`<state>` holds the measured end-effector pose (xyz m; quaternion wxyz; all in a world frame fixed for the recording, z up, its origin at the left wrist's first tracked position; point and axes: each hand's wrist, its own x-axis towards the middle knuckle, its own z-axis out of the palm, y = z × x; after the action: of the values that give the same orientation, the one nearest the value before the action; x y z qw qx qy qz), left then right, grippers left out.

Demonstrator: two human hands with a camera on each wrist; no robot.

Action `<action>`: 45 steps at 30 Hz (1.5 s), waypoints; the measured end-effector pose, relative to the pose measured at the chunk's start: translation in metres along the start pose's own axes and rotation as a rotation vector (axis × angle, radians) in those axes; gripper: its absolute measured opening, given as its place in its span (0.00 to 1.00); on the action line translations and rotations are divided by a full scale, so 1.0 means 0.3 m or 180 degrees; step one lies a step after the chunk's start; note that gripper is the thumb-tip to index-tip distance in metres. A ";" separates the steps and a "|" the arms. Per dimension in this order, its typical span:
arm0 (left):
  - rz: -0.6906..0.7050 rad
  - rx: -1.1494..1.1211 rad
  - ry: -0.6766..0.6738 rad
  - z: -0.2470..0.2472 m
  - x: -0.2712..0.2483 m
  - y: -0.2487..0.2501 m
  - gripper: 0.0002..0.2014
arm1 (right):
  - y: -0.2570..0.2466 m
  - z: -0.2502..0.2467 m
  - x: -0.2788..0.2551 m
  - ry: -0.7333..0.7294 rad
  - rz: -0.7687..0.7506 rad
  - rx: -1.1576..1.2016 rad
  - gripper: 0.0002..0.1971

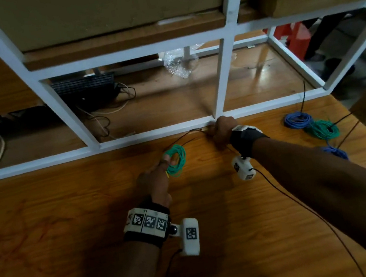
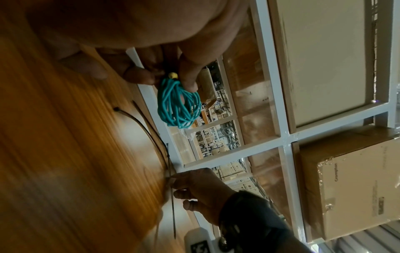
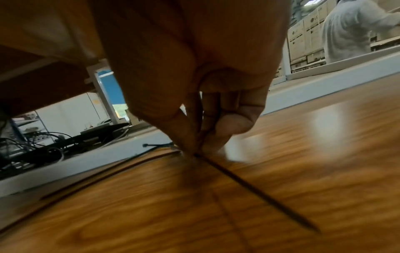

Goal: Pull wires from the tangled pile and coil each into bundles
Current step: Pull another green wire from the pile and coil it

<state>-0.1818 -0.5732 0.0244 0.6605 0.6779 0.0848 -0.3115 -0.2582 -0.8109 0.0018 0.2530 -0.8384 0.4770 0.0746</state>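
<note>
My left hand (image 1: 168, 161) grips a small coil of green wire (image 1: 177, 160) just above the wooden table (image 1: 71, 227). In the left wrist view the coil (image 2: 178, 104) hangs from thumb and fingers, with a yellow tip at its top. My right hand (image 1: 211, 134) is down on the table by the white frame. Its thumb and forefinger pinch a thin black cable tie (image 3: 249, 184) that lies flat on the wood. The left wrist view shows the same pinch on the tie (image 2: 172, 205). More thin black ties (image 1: 189, 137) lie between the two hands.
Finished coils lie at the table's right: a blue one (image 1: 297, 119), a green one (image 1: 323, 129) and another blue one (image 1: 335, 152). The white metal frame (image 1: 152, 133) borders the table's far edge. Behind it sit a black device (image 1: 87, 86) with loose cables, and cardboard boxes (image 1: 108, 6).
</note>
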 end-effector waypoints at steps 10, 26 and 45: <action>0.0099 -0.0153 -0.0237 -0.007 -0.037 -0.084 0.14 | 0.065 -0.057 -0.487 -0.0100 0.0202 0.3652 0.06; 0.0649 -0.0308 -0.0281 0.036 -0.175 -0.145 0.10 | -0.014 0.135 -0.719 0.0934 0.0693 0.5002 0.06; 0.1115 -0.0013 -0.0757 0.080 -0.200 -0.203 0.12 | -0.015 0.139 -0.786 0.1064 0.0543 0.5107 0.06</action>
<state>-0.2686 -0.5714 0.0067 0.7113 0.6394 -0.1123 -0.2695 -0.3753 -0.6087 0.0539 0.6943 -0.3636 0.4788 -0.3956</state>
